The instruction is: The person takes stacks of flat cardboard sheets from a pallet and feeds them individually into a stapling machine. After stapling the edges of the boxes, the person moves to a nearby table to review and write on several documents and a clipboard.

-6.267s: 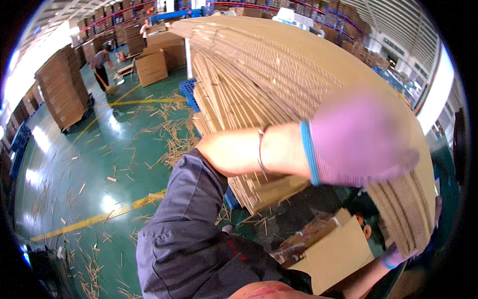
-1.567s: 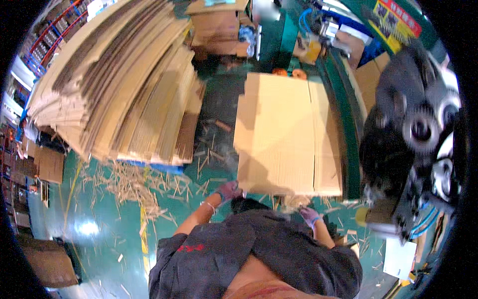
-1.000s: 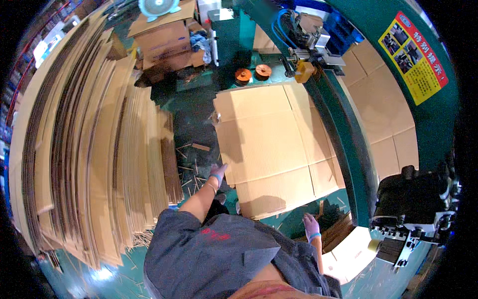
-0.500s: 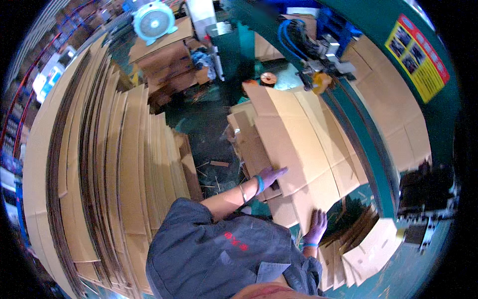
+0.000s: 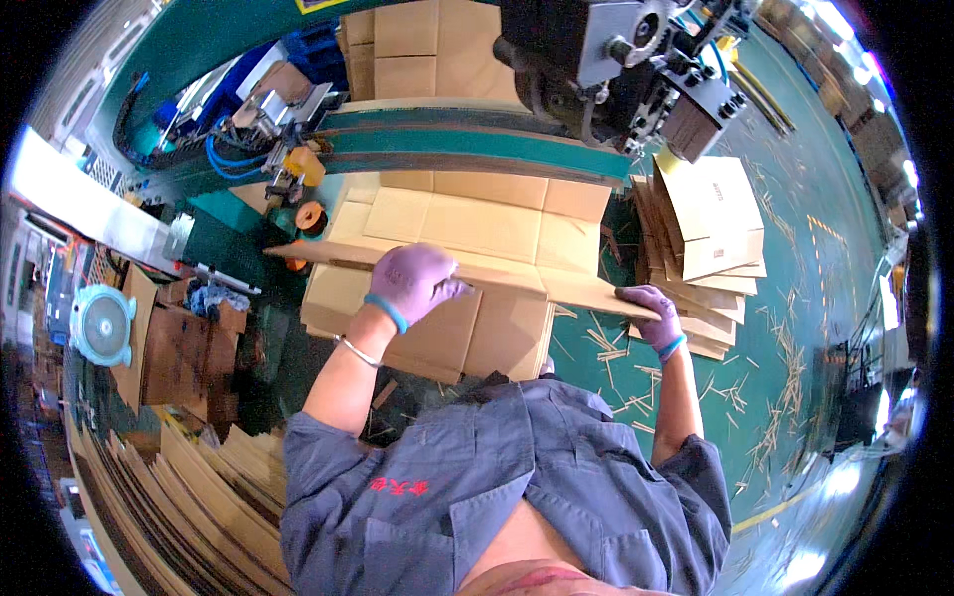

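Both gloved hands grip a flat corrugated cardboard sheet, held edge-on approx. level above the work area: the left hand, in a purple glove w/ blue cuff, is curled over the sheet's near edge towards its left part, fingers closed down on top; the right hand, same kind of glove, clamps the sheet's right end, thumb on top and fingers wrapped under. A thin bracelet sits on the left forearm. Directly beneath the sheet lies a stack of flattened box blanks w/ visible fold lines, resting against a green machine frame. Beyond the frame, a dark metal machine head w/ blue hoses, and more cardboard behind it. To the right, just beside the right hand, a fanned pile of folded cartons on the green floor, which is littered w/ cardboard slivers. At left, a pale round fan and brown boxes; lower left, a big fan of leaning cardboard sheets. The person wears a grey work shirt.
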`<state>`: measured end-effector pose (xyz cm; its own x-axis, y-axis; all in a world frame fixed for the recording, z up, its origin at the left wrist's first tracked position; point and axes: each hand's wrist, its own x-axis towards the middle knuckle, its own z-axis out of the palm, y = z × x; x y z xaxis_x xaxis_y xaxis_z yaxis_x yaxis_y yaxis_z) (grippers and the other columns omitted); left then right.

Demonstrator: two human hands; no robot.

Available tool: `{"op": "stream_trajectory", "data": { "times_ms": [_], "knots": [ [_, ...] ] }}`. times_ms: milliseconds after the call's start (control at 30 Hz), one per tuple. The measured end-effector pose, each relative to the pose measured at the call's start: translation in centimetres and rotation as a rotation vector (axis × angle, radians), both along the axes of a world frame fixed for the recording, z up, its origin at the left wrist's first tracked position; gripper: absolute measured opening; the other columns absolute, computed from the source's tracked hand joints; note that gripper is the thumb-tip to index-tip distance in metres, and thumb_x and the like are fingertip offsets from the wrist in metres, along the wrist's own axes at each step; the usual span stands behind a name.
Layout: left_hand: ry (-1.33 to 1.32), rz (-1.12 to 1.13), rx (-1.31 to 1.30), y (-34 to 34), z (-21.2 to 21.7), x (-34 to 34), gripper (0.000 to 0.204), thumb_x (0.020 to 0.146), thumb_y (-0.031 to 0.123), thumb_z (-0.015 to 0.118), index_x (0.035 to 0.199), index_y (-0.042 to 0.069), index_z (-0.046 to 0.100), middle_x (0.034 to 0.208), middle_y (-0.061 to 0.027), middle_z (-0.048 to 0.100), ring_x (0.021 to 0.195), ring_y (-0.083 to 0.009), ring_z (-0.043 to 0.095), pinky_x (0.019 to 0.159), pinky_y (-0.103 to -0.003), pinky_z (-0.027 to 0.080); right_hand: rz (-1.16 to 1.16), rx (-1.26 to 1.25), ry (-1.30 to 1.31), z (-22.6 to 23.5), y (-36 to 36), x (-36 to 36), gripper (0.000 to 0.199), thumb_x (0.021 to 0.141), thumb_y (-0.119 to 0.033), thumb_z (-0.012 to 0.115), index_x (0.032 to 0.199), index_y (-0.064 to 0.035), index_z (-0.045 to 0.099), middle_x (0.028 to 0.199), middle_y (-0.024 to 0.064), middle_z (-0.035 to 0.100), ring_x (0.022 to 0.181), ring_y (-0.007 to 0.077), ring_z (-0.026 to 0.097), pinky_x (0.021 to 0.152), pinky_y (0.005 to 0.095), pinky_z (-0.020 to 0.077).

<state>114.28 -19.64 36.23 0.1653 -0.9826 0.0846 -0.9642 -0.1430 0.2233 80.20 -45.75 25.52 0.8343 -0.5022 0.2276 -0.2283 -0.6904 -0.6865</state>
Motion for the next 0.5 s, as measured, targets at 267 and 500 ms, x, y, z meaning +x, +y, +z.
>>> {"op": "stream_trajectory", "data": {
  "times_ms": [267, 500],
  "knots": [
    [-0.219, -0.017, -0.426, -1.4, -2.7, -0.4, 0.034, 0.079, 0.03, 0.072, 0.108, 0.015, 0.063, 0.101, -0.0065, 0.064, 0.095, -0.025, 0.06, 0.088, -0.041, 0.048, -0.022, 0.057, -0.039, -2.0, -1.9, -0.3, 0.043, 0.068, -0.006, 0.071, 0.11, -0.0124, 0.067, 0.111, 0.0098, 0.065, 0.105, 0.0294, 0.059, 0.093, 0.0373, 0.0469],
    [-0.575, 0.021, -0.158, -3.3, -2.8, 1.1, 0.067, 0.069, 0.041, 0.072, 0.127, 0.017, 0.052, 0.106, -0.0061, 0.058, 0.097, -0.0262, 0.055, 0.085, -0.042, 0.046, 0.022, 0.226, -0.187, -1.6, -5.2, 0.1, 0.034, 0.071, -0.006, 0.074, 0.104, -0.0083, 0.069, 0.106, 0.0109, 0.067, 0.101, 0.027, 0.062, 0.09, 0.0346, 0.0484]
  ]
}}
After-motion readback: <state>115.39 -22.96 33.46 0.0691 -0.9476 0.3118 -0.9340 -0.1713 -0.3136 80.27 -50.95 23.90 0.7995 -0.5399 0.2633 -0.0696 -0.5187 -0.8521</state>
